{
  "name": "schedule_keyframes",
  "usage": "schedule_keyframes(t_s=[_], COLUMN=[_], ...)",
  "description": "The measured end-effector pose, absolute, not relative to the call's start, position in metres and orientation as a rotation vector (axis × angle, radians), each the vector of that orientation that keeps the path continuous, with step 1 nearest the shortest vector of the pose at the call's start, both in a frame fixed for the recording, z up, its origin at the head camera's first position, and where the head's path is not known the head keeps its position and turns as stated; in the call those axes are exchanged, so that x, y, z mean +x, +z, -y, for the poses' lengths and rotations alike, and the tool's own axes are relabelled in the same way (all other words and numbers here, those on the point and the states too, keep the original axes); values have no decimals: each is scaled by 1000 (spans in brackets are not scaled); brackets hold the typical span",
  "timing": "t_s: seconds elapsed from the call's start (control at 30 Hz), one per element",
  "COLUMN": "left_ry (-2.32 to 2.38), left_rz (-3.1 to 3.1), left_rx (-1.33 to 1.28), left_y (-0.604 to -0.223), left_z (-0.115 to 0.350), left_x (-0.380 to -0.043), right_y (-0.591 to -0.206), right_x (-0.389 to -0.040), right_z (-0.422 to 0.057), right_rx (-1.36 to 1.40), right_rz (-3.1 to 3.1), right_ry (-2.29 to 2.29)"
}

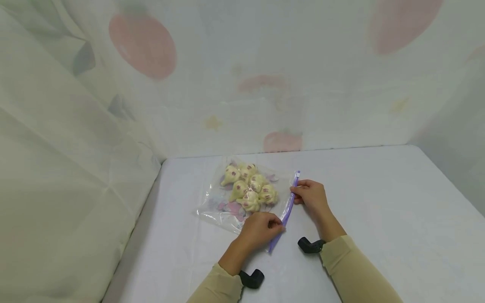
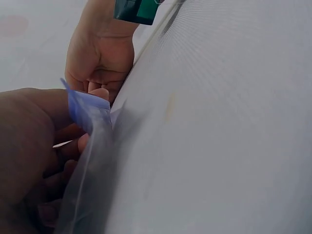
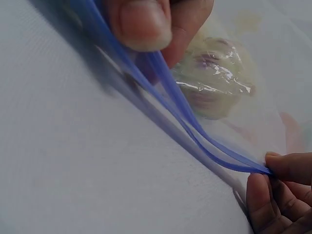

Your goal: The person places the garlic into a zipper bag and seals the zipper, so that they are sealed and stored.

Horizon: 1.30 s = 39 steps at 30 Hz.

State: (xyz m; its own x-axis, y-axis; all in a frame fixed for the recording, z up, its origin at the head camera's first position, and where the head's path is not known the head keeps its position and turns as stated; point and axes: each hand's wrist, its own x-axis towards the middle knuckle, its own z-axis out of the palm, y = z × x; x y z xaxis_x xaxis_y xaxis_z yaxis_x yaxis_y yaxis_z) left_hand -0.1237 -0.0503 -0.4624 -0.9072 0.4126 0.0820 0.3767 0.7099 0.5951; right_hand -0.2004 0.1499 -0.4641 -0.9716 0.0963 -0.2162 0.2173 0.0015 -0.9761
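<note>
A clear zip bag (image 1: 210,212) lies on the table, with several pale yellow garlic bulbs (image 1: 250,202) inside it. Its purple zip strip (image 1: 289,207) runs along the right edge, and a small whitish piece (image 1: 297,174) sits at the far end. My left hand (image 1: 258,230) pinches the strip toward its near end. Higher up, my right hand (image 1: 312,197) pinches it close to the far end. In the right wrist view the two purple bands (image 3: 183,114) stand apart between the hands. They come together at the left hand's fingertips (image 3: 261,190).
A white cloth covers the table (image 1: 386,210). Behind it hangs a pale curtain (image 1: 235,105) printed with strawberries, and another fabric wall (image 1: 75,168) stands at the left. Black curved bands (image 1: 253,279) sit at both wrists, below the tan sleeves.
</note>
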Motion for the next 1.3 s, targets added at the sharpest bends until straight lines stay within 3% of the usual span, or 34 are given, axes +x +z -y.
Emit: schedule_keyframes(t_s=[0.47,0.87,1.13,1.3], left_ry=[911,529,705,858], left_rz=[-2856,-2868,-2706,-2731], left_rx=[660,805,871,902], left_y=[-454,-441,-444,-426], left_z=[51,45,42,52], left_x=[-116,-105,-104,-115], right_y=[-465,-461,-463,-464], right_x=[-197,-199,-198,-196], right_z=[-150,-146,-145,-140], right_rx=[318,310,368,397], right_rz=[-2055,-1956,-1944,-1975], right_ry=[-2230,-2338,-2362,-2349])
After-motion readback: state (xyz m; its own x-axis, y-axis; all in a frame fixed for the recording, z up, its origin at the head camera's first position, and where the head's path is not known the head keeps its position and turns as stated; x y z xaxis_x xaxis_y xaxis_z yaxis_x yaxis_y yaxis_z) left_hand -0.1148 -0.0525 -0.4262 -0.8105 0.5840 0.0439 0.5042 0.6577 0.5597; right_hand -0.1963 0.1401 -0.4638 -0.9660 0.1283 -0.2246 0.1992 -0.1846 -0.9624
